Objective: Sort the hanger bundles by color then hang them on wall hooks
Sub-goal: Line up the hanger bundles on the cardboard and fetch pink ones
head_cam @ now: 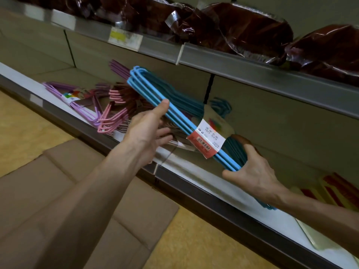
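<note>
Blue hanger bundle (174, 117) is held up off the lower shelf (242, 193), slanting from upper left to lower right, between both hands. Right hand (254, 171) has its grip clamped around the bundle's lower end, thumb on the near side, fingers wrapped behind. Left hand (149, 129) sits at the middle of the bundle, thumb pressed on the top rods, fingers spread loosely underneath; grip there is apart, not clamped. Paper label (207, 140) with a barcode wraps the bundle between the two hands. On the shelf behind: purple hanger bundle (77, 100) far left, pink hanger bundle (114, 117) just beside it, both lying flat. Red-and-yellow packs (338, 189) at the shelf's right end. Dark plastic-wrapped packages (242, 28) fill the upper shelf. Cardboard box (93, 191) on the floor below the arms.
</note>
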Motion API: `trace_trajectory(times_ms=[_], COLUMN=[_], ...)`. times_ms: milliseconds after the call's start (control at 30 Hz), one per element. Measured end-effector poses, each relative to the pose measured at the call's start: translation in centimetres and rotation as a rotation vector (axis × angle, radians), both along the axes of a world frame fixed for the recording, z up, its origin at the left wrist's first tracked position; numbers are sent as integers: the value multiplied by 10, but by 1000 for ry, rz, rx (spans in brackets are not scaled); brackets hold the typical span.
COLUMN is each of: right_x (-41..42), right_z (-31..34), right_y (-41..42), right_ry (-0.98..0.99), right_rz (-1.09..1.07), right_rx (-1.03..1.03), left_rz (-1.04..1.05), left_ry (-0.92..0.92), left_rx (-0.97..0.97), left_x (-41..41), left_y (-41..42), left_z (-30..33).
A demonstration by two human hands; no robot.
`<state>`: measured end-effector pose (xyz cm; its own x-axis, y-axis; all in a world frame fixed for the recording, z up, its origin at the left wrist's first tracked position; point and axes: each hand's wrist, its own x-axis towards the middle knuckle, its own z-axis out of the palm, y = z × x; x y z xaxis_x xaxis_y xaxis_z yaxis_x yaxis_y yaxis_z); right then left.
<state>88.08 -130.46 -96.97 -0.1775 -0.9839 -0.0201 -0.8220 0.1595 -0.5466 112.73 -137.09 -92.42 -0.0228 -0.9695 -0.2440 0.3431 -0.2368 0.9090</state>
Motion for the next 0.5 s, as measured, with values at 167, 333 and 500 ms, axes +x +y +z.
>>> trace_trajectory(times_ms=[167,333,500], right_x=[37,75,110], right_z=[4,16,23], right_y=[6,4,2], right_ry=[-1,-10,-19], right_rz=[208,302,388], right_rx=[-77,-123,-191], left_rz=[308,512,480], left_ry=[237,307,514], left_rx=[-49,-114,-195], left_x=[26,65,109], left_y=[0,0,11], left_z=[7,10,22])
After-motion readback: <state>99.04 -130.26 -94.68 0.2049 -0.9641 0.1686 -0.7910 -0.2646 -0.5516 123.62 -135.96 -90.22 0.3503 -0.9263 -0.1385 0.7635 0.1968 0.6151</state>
